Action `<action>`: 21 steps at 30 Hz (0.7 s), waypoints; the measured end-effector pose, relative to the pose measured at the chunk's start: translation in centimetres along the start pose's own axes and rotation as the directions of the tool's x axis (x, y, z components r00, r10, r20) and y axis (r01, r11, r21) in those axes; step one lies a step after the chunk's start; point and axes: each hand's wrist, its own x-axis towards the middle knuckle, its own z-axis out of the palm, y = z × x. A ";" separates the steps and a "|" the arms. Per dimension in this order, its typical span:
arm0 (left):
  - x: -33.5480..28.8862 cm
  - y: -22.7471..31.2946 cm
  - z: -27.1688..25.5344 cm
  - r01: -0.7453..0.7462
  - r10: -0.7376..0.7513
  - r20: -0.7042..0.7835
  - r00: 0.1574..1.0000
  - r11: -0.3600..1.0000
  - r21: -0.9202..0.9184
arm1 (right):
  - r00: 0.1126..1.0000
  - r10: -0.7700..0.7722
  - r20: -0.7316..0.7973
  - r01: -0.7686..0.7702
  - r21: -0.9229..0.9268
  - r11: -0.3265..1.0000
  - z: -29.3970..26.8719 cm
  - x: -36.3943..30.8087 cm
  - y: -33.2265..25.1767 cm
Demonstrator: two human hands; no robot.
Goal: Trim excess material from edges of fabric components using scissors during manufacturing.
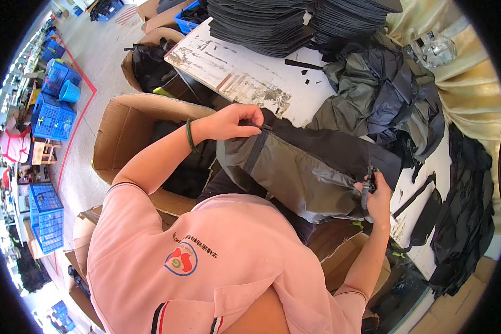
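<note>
Nearest the camera, a round red, green and blue badge [181, 261] is showing on the chest of the person's pink shirt [228, 267]. Just beyond it, the grey and black fabric bag [295, 172] is lying across the near edge of the worn white table [245, 72], stretched between both hands. The left hand [236, 121], with a green band [190, 135] at the wrist, is pinching the bag's upper edge with curled fingers. The right hand [377, 199] is closing round a dark strap at the bag's lower corner. To the left, an open brown cardboard box [119, 133] is standing on the floor, holding black fabric. Farther off, loose dark fabric [384, 94] is piling up on the table, and flat black stacks [267, 22] are sitting at its far end. Blue crates [53, 117] are standing beyond a red floor line.
</note>
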 end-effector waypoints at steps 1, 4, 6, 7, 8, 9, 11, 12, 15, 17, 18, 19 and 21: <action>0.0 0.2 0.2 -0.002 0.002 -0.012 1.000 1.000 -0.003 | 0.995 -0.101 -0.012 0.100 -0.024 0.995 0.2 0.3 -1.9; 0.1 0.5 0.9 0.054 -0.052 0.031 0.998 0.997 -0.062 | 0.977 -0.208 0.041 0.191 0.262 0.946 2.6 0.7 -6.7; 0.1 0.3 1.3 0.036 -0.030 0.042 0.999 0.986 -0.164 | 0.953 -0.280 0.118 0.214 0.392 0.895 4.8 1.3 -9.3; 0.2 0.5 1.6 0.030 -0.024 0.040 0.999 0.985 -0.168 | 0.928 -0.335 0.163 0.224 0.475 0.851 5.8 1.5 -10.3; 0.2 0.7 1.8 0.054 -0.040 0.065 0.997 0.975 -0.216 | 0.940 -0.285 0.187 0.128 0.583 0.802 6.9 1.5 -12.4; 0.3 1.1 2.0 0.077 -0.054 0.092 0.994 0.962 -0.264 | 0.909 -0.396 0.128 0.307 0.435 0.846 7.7 1.8 -13.9; 0.5 1.9 2.5 0.074 -0.045 0.104 0.994 0.951 -0.301 | 0.913 -0.378 0.155 0.272 0.459 0.846 9.3 2.5 -16.2; 0.5 2.2 2.8 0.077 -0.039 0.120 0.992 0.939 -0.336 | 0.915 -0.357 0.188 0.235 0.470 0.851 9.7 2.8 -16.9; 0.5 2.8 3.1 0.092 -0.061 0.106 0.992 0.945 -0.315 | 0.925 -0.346 0.158 0.258 0.406 0.877 10.2 3.7 -18.1; 0.5 3.0 3.2 0.021 -0.012 0.035 0.999 0.965 -0.262 | 0.925 -0.344 0.164 0.238 0.457 0.857 10.0 3.8 -18.2; 0.6 2.9 3.3 0.016 -0.008 0.031 1.000 0.964 -0.265 | 0.927 -0.336 0.164 0.212 0.510 0.834 9.9 3.9 -18.1; 0.6 2.7 3.3 0.013 -0.010 0.010 1.000 0.967 -0.253 | 0.923 -0.343 0.172 0.216 0.507 0.834 9.5 4.0 -18.1; 0.5 2.5 3.1 0.007 -0.012 -0.018 1.000 0.970 -0.243 | 0.916 -0.364 0.167 0.322 0.234 0.918 7.8 3.9 -17.8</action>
